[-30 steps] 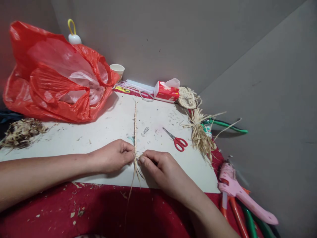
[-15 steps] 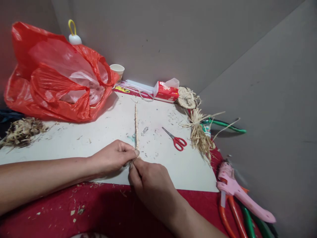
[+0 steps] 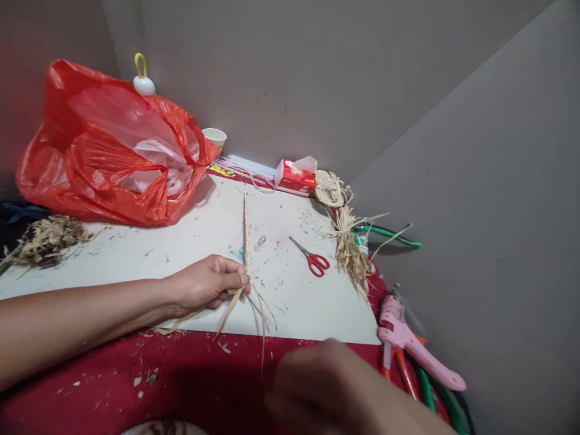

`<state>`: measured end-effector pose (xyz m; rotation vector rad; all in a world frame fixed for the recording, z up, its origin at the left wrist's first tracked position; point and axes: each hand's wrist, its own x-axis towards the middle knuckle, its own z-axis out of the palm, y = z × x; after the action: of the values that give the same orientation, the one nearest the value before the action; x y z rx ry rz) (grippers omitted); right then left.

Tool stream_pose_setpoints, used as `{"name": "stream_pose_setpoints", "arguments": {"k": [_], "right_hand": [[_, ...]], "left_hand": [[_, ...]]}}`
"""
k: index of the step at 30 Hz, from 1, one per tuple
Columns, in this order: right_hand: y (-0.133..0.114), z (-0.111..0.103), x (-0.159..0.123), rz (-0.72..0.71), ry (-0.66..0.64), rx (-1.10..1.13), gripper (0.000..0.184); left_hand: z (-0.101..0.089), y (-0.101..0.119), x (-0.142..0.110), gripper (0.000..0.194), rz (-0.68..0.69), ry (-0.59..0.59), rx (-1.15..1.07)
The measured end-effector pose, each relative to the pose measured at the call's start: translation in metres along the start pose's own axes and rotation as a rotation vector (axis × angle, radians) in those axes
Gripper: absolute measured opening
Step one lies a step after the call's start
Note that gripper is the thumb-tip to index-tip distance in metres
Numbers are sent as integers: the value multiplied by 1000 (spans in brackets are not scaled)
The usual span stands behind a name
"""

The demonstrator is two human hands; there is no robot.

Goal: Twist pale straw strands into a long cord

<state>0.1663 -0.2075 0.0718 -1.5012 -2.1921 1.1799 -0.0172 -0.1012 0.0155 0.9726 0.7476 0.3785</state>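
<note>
A thin braid of pale raffia-like fibre [image 3: 246,235] lies lengthwise on the white board [image 3: 299,314]. My left hand [image 3: 211,283] pinches its near end between thumb and fingers. Below the pinch, loose strands [image 3: 260,302] fan out toward the board's front edge, some to the left and some to the right. My right hand [image 3: 312,380] is away from the braid, low over the red cloth, and smeared by motion. Its fingers cannot be made out. Red-handled scissors [image 3: 312,258] lie right of the braid, touched by neither hand.
A red plastic bag [image 3: 113,163] stands back left, beside a paper cup [image 3: 215,138]. A tissue pack [image 3: 296,176], a woven coil [image 3: 329,188] and a fibre bundle [image 3: 351,248] line the right side. A pink glue gun [image 3: 408,341] and pliers handles lie front right.
My right hand worked at the strands beside the left, then pulled back toward me and right. My left hand kept its pinch. The strands have spread apart, and the view has shifted slightly.
</note>
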Motion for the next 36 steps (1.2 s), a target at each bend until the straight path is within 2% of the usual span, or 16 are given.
{"name": "stream_pose_setpoints", "arguments": {"k": [1,3,5,6,10,15,19,25,32,36], "right_hand": [[0,-11,-4,73,47,44,31],[5,-28,-2,135,249,182,36],[13,-33,9,184,381,345,33],[17,-32,16,209,393,410,30],[29,-14,47,285,298,515,39],[30,2,66,190,52,602,37],[35,1,70,180,18,589,41],[37,-7,77,114,-134,550,40],[37,-8,88,135,-133,365,49],[35,0,88,164,-97,536,42]], "left_hand": [[-1,-1,0,20,1,-17,-10],[-3,-2,1,20,7,-42,-22],[-4,-2,1,20,13,-62,-27],[-4,-2,1,19,16,-68,-28],[-4,-1,0,19,32,-84,-23],[-6,-5,0,20,63,-113,-20],[-5,-5,-1,25,68,-108,27],[-3,1,-3,26,72,-50,246],[-4,8,-11,27,255,15,666],[-1,11,-14,28,275,63,777]]}}
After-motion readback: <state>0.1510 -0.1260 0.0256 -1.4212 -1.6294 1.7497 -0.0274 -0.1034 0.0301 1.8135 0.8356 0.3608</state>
